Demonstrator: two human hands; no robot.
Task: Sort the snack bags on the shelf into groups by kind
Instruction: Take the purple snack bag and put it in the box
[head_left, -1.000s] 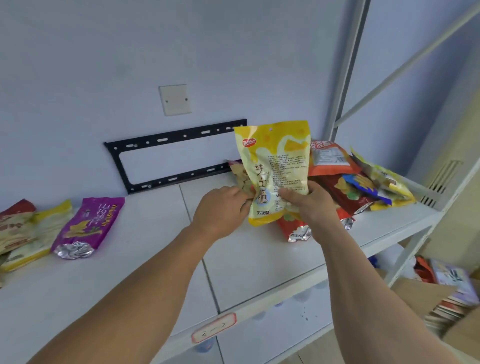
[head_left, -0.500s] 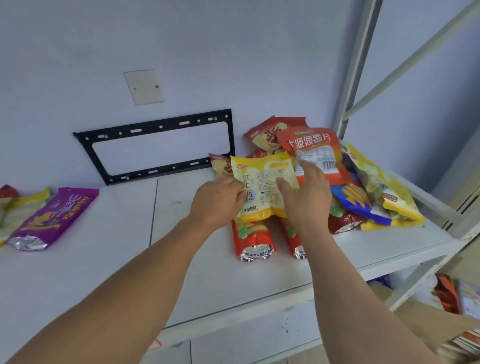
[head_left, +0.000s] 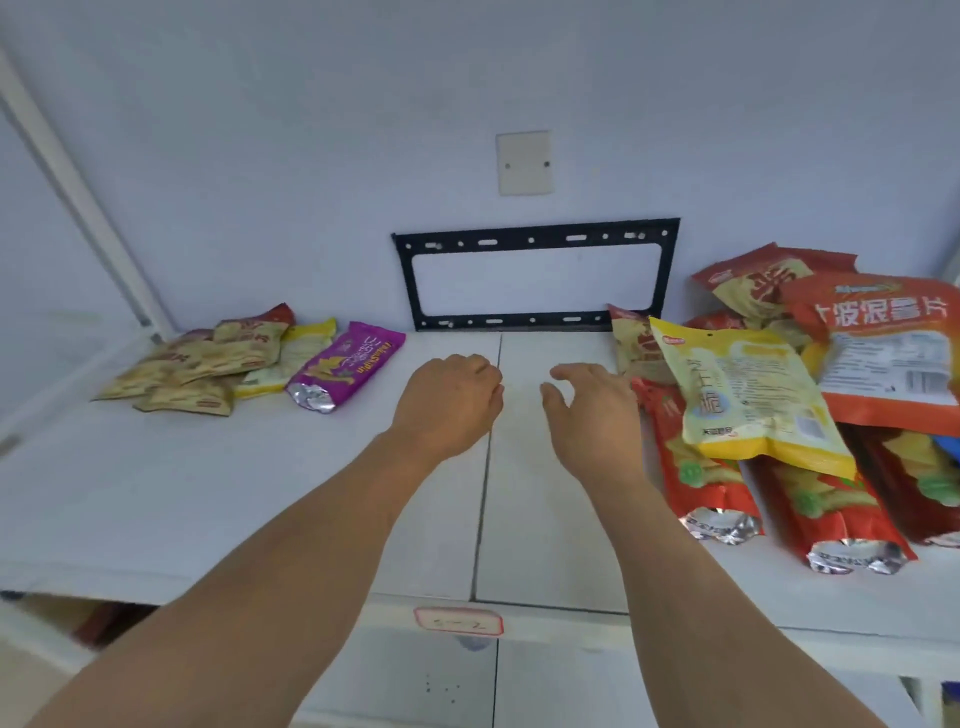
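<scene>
On a white shelf against a pale wall, both hands hovered empty: the left hand loosely curled, the right hand spread. A yellow snack bag lay atop red bags at right; a purple bag sat left.

1. Orange bag, right pile: large white Chinese characters across the top; small print panel below, unreadable.
2. Yellow bag: column of Chinese characters, small red logo at the top corner, too blurred to read.
3. Purple bag: white script, illegible.
4. Red-bordered label on the shelf edge: faint marks, roughly "1-2".
</scene>
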